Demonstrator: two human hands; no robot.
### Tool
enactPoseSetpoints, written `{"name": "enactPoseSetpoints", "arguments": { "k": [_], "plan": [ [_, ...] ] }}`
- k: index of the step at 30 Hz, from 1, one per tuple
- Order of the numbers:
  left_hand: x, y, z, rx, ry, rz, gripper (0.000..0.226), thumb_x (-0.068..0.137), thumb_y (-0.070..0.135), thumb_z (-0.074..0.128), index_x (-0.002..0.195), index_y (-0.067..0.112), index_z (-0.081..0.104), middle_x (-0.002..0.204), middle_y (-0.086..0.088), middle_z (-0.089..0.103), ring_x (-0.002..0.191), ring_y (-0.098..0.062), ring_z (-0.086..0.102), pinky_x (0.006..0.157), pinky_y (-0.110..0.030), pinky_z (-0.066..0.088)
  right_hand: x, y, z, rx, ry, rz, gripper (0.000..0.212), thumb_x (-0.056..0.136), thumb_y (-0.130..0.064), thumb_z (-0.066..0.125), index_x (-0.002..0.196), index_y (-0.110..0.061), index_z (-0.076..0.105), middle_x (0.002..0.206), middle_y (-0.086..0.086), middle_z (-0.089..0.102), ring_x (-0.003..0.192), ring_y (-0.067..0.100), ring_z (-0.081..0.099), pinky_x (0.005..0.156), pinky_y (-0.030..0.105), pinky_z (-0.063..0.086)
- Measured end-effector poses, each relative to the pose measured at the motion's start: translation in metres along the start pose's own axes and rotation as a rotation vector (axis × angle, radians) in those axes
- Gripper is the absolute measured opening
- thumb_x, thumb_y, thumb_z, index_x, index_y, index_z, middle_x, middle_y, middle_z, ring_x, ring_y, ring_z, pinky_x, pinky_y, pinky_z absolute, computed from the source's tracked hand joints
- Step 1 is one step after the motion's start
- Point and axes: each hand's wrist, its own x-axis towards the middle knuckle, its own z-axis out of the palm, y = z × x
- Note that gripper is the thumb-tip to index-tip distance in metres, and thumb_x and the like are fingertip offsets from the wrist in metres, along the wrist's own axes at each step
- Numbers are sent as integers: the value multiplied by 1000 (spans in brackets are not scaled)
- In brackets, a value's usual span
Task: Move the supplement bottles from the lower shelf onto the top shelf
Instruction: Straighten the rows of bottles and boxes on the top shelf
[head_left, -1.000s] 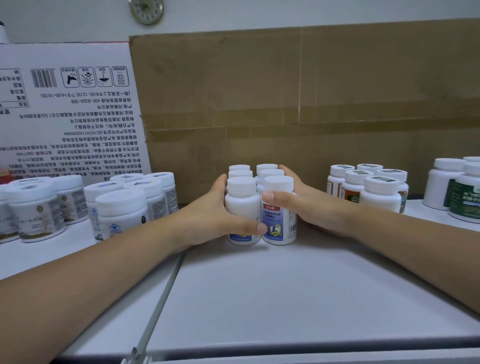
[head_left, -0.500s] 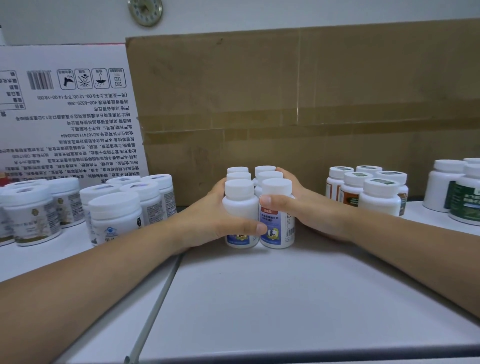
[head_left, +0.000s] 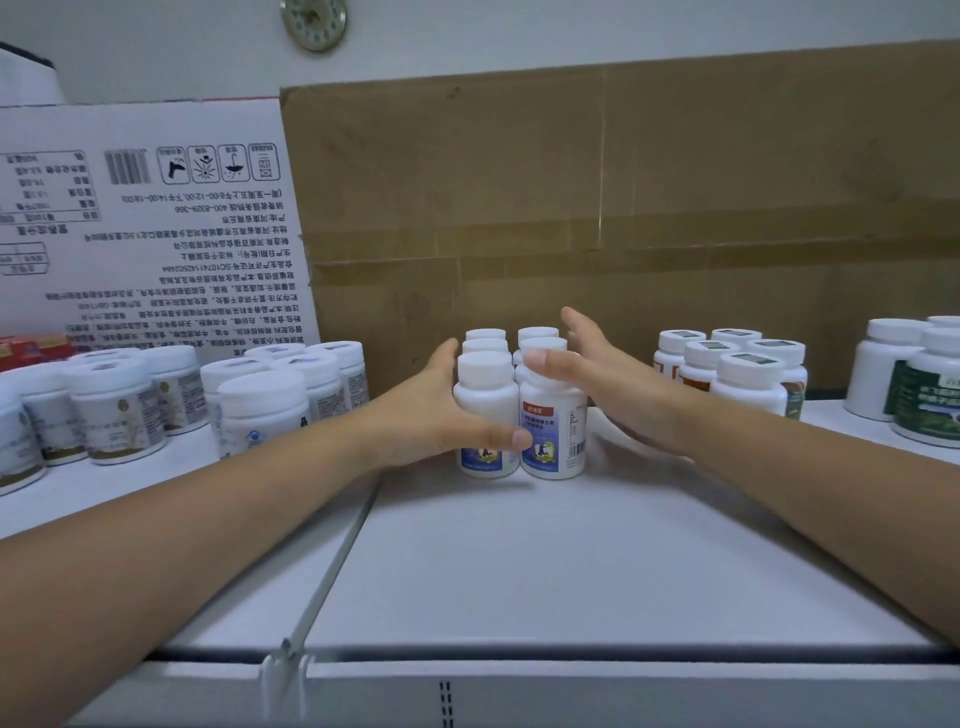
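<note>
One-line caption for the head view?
Left hand cups bottle cluster on white shelf; right hand open beside it.

White bottles (head_left: 552, 421), blue labels, perhaps red-tabbed.

Rear supplement bottles (head_left: 537, 338) mostly hidden; green jar (head_left: 930, 395) cropped, label perhaps unreadable.

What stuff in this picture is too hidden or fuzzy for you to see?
All from the head view:
- Back bottles in the cluster: only caps show; front bottles hide their labels.
- Front left bottle: the left hand covers part of its label.
- White carton: print is upside down and too small to read.
- Green-label jars: cut off by the right edge.
- Lower shelf: out of view.
</note>
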Motion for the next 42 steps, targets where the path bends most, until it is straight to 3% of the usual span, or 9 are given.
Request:
{"name": "enactPoseSetpoints", "arguments": {
  "k": [3,5,12,19,26,32,35,38,42],
  "plan": [
    [-10,20,-5,176,112,-73,151,34,58,85,154,28,-2,154,16,26,137,-5,35,115,-37,33,0,-15,-4,0,58,-56,117,65,-69,66,154,-29,0,159,-4,19,125,1,29,101,27,26],
    [-18,38,-13,285,145,-53,157,34,66,83,153,27,-11,163,7,11,145,-8,20,119,-37,25,0,-29,-6,-56,100,-92,113,65,-75,58,154,-31,4,160,-7,16,134,5,27,102,28,24],
    [-59,73,-81,595,183,-99,139,44,72,75,156,26,6,159,11,24,142,-12,30,112,-27,26,0,-77,3,-311,191,-228,74,90,-64,37,152,-29,19,158,-6,24,141,14,27,100,31,26],
    [-93,25,-153,541,141,-89,142,32,91,66,153,36,16,157,17,28,142,-5,28,119,-37,22,22,-127,78,-308,227,-304,68,91,-52,49,150,-26,27,153,-7,34,136,9,35,102,27,31],
    [-95,-47,-182,407,124,-81,155,25,93,65,153,40,-3,163,11,8,147,-13,20,119,-44,22,62,-100,164,-109,73,-134,96,77,-72,53,152,-26,17,159,-7,21,138,9,28,101,27,26],
    [-83,-90,-172,54,62,-28,170,13,81,78,155,25,2,144,23,32,131,-8,46,113,-39,35,63,-62,175,-37,17,-94,146,28,-93,61,152,-37,7,161,-6,8,146,8,13,119,42,16],
    [-79,-97,-168,-19,33,-8,165,22,67,87,155,20,1,148,12,41,126,-7,51,110,-33,39,64,-54,175,-42,-14,-93,150,24,-94,60,151,-38,4,160,-8,13,145,8,20,119,45,19],
    [-79,-100,-165,-36,41,-17,155,32,53,81,155,25,-9,140,24,38,123,2,49,104,-20,38,65,-47,173,-99,-64,-122,152,26,-91,65,152,-35,1,146,-26,29,133,-8,35,113,27,31],
    [-78,-105,-164,-62,32,-22,154,33,49,83,153,31,-13,116,43,39,96,31,48,87,-3,42,62,-49,174,-100,-110,-139,155,25,-84,72,152,-34,-1,125,-39,34,101,-32,45,77,3,45]
  ]
}}
